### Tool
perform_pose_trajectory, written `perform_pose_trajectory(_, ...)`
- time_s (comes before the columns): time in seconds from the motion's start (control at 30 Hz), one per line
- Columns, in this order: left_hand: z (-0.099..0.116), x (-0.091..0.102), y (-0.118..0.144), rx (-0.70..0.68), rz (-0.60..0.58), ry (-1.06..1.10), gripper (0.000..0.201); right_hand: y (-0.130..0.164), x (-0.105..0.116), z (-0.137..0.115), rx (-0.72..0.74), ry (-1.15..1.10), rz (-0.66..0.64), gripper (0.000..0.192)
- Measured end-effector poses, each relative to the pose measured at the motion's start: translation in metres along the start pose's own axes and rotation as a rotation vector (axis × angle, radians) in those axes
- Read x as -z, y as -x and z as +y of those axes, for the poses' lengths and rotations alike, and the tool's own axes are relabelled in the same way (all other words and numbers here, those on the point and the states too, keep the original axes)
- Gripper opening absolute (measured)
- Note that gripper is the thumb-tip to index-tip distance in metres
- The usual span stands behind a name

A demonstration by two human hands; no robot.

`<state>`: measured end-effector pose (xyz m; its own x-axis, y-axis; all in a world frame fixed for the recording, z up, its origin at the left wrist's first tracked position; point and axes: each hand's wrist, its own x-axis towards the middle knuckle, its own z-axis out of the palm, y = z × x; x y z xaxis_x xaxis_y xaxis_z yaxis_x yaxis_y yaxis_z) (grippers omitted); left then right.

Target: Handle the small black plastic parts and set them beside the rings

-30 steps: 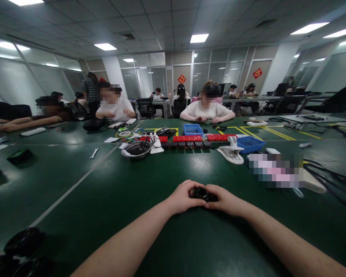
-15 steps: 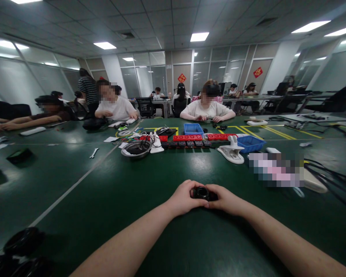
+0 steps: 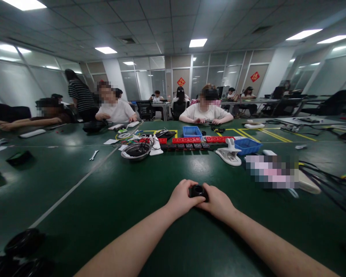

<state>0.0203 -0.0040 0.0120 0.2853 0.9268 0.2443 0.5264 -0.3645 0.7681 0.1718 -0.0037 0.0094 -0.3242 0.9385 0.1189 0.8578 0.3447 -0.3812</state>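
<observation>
An open-plan office workroom: glass partitions (image 3: 150, 79), ceiling panels (image 3: 198, 42), shared green worktables (image 3: 109, 184).

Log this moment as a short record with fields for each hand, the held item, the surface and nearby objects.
left hand: left hand grips the small round black part from its left
right hand: right hand grips the same part from its right
surface: dark green table
beyond hands: round metal bowl, white plastic clamp, blue plastic bin
near left corner: black round pieces
</observation>
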Motion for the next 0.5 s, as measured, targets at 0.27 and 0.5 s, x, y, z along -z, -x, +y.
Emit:
perform_pose_trajectory(0.27, -0.005, 0.011, -0.004, -0.076, -0.202, 0.103, 0.042, -0.004, 0.017, 0.016, 0.277, -0.268, -0.213, 0.036)
perform_pose_trajectory(0.5, -0.008, 0.011, -0.006, -0.064, -0.231, 0.128, 0.045, -0.005, 0.018, 0.019, 0.315, -0.297, -0.242, 0.034)
